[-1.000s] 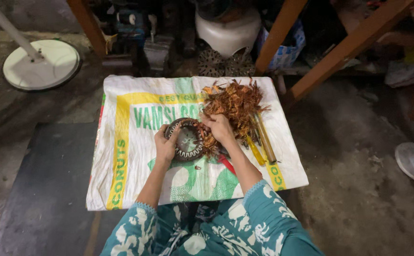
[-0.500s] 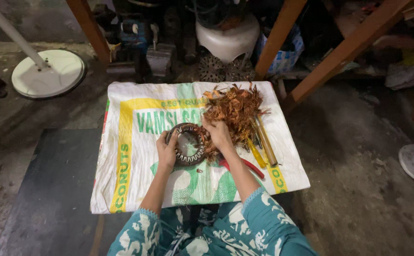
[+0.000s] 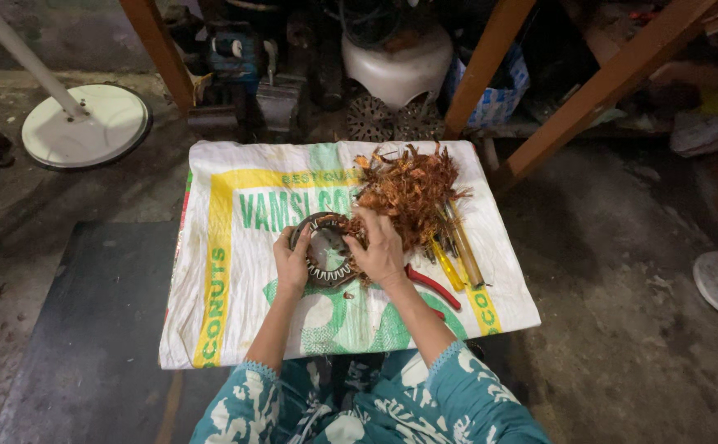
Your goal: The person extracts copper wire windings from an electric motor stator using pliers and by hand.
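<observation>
Both hands (image 3: pixel 293 265) on ring-shaped stator (image 3: pixel 326 249)

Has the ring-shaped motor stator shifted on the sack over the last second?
No. The stator sits at the same spot on the printed sack, just left of the copper wire pile, held by the left hand and right hand.

A ring-shaped motor stator (image 3: pixel 326 249), dark and rusty, with pale teeth lining its inner rim, lies flat on the woven sack. The fingers (image 3: pixel 291 251) of the left hand grip its left edge and those of the right hand press on its right edge, so only the middle and upper arc show between them. Just beyond the right fingers, a heap of stripped copper wire (image 3: pixel 408 191) touches the ring's upper right side
</observation>
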